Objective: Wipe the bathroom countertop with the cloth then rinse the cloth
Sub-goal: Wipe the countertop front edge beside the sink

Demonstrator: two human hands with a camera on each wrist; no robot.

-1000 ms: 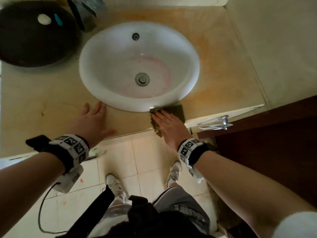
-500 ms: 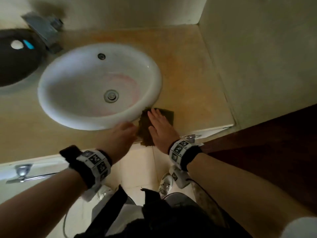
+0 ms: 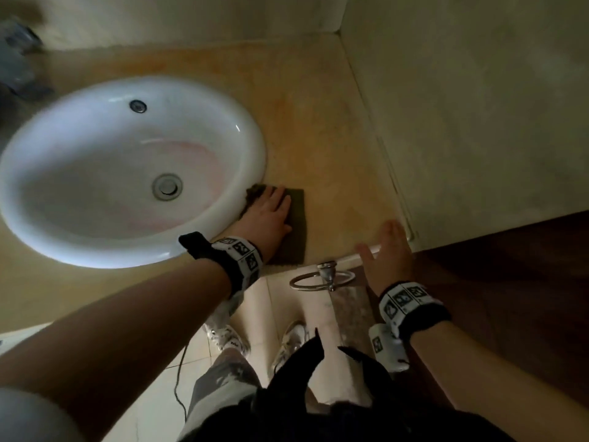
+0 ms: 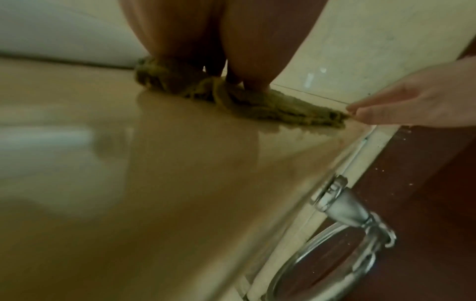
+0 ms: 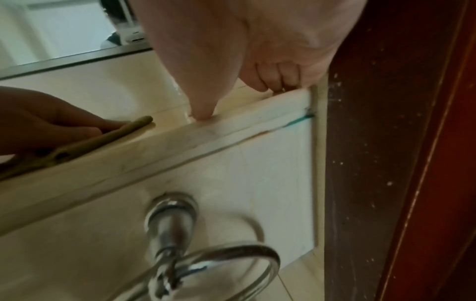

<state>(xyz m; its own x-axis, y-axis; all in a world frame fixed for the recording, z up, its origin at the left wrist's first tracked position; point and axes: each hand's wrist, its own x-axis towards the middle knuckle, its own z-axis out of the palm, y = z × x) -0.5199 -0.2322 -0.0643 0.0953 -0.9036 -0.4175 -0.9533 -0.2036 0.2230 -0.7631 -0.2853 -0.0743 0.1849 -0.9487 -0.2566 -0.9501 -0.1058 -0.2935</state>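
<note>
A dark olive cloth lies on the beige countertop, against the right rim of the white sink. My left hand presses flat on it, fingers straight and pointing away from me. In the left wrist view the cloth is bunched under my fingers. My right hand rests on the counter's front right edge, holding nothing. The right wrist view shows its thumb touching that edge, with the cloth off to the left.
A chrome towel ring hangs below the counter's front edge between my hands. A tiled wall closes the right end, with a dark brown door beside it. The blurred faucet is at the far left.
The hands have swapped: my right hand left the cloth and moved right to the counter edge, while my left hand came across and now presses the cloth. The view has shifted right.
</note>
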